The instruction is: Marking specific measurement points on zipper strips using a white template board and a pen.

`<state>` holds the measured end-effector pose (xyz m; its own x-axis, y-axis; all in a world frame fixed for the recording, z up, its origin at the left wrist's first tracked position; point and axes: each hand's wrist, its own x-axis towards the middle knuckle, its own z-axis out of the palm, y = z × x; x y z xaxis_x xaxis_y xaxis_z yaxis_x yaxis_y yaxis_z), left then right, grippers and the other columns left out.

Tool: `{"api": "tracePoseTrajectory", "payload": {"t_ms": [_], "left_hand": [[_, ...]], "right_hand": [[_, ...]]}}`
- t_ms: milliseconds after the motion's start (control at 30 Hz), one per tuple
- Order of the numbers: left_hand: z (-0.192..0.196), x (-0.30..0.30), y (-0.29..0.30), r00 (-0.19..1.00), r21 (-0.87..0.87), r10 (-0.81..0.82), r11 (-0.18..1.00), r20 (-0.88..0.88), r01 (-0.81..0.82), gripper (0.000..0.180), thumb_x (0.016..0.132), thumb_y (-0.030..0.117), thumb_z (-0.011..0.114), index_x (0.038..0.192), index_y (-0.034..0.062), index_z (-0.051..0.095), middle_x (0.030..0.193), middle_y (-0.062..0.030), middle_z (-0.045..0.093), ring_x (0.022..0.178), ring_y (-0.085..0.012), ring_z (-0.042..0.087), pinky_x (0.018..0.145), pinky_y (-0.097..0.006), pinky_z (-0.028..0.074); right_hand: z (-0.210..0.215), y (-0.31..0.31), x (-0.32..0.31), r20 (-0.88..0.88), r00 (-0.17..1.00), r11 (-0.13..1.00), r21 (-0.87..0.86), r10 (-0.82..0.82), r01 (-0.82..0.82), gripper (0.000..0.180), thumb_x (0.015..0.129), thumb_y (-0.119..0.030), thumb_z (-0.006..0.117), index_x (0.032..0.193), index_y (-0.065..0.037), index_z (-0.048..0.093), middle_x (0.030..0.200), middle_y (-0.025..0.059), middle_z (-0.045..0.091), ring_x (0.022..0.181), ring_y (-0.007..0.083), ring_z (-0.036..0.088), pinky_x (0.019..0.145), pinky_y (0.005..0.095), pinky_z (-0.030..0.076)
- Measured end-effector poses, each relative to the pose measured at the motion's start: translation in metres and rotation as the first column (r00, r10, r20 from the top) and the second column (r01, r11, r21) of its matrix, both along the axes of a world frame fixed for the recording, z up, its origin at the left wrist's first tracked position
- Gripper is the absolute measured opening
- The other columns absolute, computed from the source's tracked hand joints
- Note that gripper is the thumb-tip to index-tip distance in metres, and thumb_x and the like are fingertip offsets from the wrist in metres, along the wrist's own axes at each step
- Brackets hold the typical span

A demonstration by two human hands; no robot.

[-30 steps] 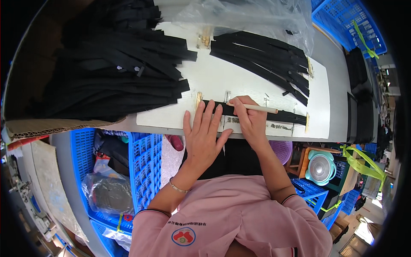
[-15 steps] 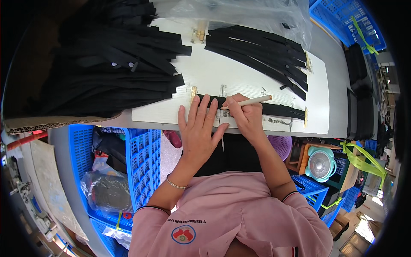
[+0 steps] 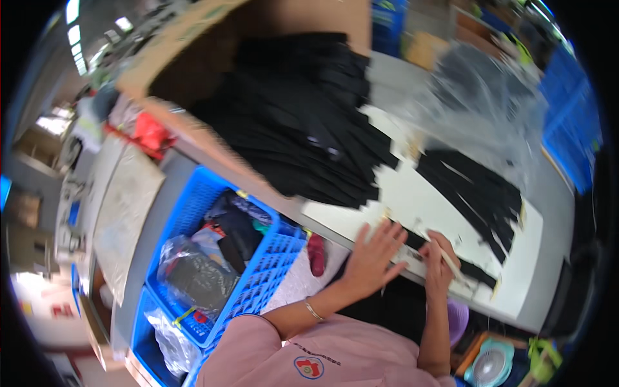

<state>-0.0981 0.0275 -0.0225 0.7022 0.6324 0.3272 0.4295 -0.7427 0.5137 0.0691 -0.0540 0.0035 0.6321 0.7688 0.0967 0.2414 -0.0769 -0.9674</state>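
Note:
A narrow black fabric strip [image 3: 477,271] lies along the near side of a white board [image 3: 530,240]. Over the strip's left end and the board's near edge is my left hand [image 3: 373,259], its fingers outstretched and holding nothing. Just right of it, my right hand [image 3: 438,269] grips a pale, slim pen [image 3: 447,259] above the strip. Motion blur leaves the pen's tip unclear. Beyond the strip, more black strips [image 3: 474,187] are fanned out on the board. A large heap of black strips [image 3: 290,129] spreads over the board's left part.
An open cardboard box [image 3: 161,58] stands behind the heap. Clear plastic [image 3: 483,103] covers the table's far side. Below the table's left edge, a blue crate [image 3: 258,258] holds bagged goods. A teal fan [image 3: 490,364] and a purple basket [image 3: 457,320] are at lower right.
The view has swung left and tilted, shifting the board rightward in the picture. My left hand has drawn back toward the board's near edge. The pen's slant in my right hand has changed.

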Motion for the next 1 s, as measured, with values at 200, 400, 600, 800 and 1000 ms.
{"api": "tracePoseTrajectory", "payload": {"t_ms": [200, 400, 600, 800, 1000], "left_hand": [[0.001, 0.000, -0.005, 1.000, 0.038, 0.024, 0.999, 0.014, -0.024, 0.066, 0.100, 0.044, 0.063, 0.153, 0.0099, 0.047, 0.161, -0.0111, 0.042, 0.154, -0.0289, 0.031, 0.123, -0.056, 0.021], [0.001, -0.001, 0.002, 0.999, 0.108, 0.028, 0.994, 0.042, -0.032, 0.066, 0.100, 0.045, 0.061, 0.151, 0.0052, 0.047, 0.159, -0.0136, 0.042, 0.154, -0.0300, 0.030, 0.125, -0.054, 0.018], [0.002, 0.001, -0.001, 1.000, 0.093, 0.031, 0.995, -0.002, -0.031, 0.065, 0.100, 0.045, 0.061, 0.149, 0.0049, 0.049, 0.158, -0.0136, 0.043, 0.154, -0.0300, 0.030, 0.125, -0.054, 0.019], [0.005, 0.010, -0.012, 0.998, 0.042, 0.041, 0.998, 0.053, -0.043, 0.071, 0.094, 0.045, 0.070, 0.152, 0.0094, 0.048, 0.163, -0.0118, 0.038, 0.155, -0.0331, 0.029, 0.124, -0.060, 0.015], [0.027, 0.060, -0.017, 0.929, -0.075, -0.148, 0.980, 0.340, 0.184, 0.040, 0.087, 0.016, 0.076, 0.124, 0.0019, 0.067, 0.131, -0.0161, 0.062, 0.120, -0.0363, 0.057, 0.105, -0.048, 0.042]], "right_hand": [[0.002, -0.005, 0.014, 0.700, 0.712, 0.997, -0.012, 0.064, -0.077, 0.023, 0.079, 0.003, 0.073, 0.100, -0.005, 0.070, 0.088, 0.0123, 0.066, 0.087, 0.0319, 0.062, 0.087, 0.0416, 0.045], [-0.005, -0.033, 0.039, 0.691, 0.721, 0.999, -0.044, 0.048, -0.024, 0.027, 0.077, 0.003, 0.073, 0.103, -0.004, 0.070, 0.093, 0.0103, 0.069, 0.092, 0.0302, 0.062, 0.092, 0.0404, 0.045], [-0.004, -0.057, 0.061, 0.576, 0.818, 0.991, -0.105, -0.008, 0.084, 0.029, 0.078, 0.001, 0.075, 0.106, -0.006, 0.071, 0.091, 0.0089, 0.067, 0.092, 0.0285, 0.061, 0.091, 0.0382, 0.046], [-0.012, -0.072, 0.071, 0.630, 0.777, 0.996, -0.081, 0.020, 0.040, 0.033, 0.075, 0.002, 0.077, 0.106, -0.008, 0.072, 0.090, 0.0080, 0.069, 0.090, 0.0283, 0.064, 0.091, 0.0380, 0.047], [-0.005, -0.048, 0.060, 0.636, 0.772, 1.000, -0.003, -0.006, 0.010, 0.031, 0.076, -0.001, 0.081, 0.105, -0.010, 0.073, 0.090, 0.0058, 0.072, 0.088, 0.0284, 0.066, 0.087, 0.0399, 0.046]]}}
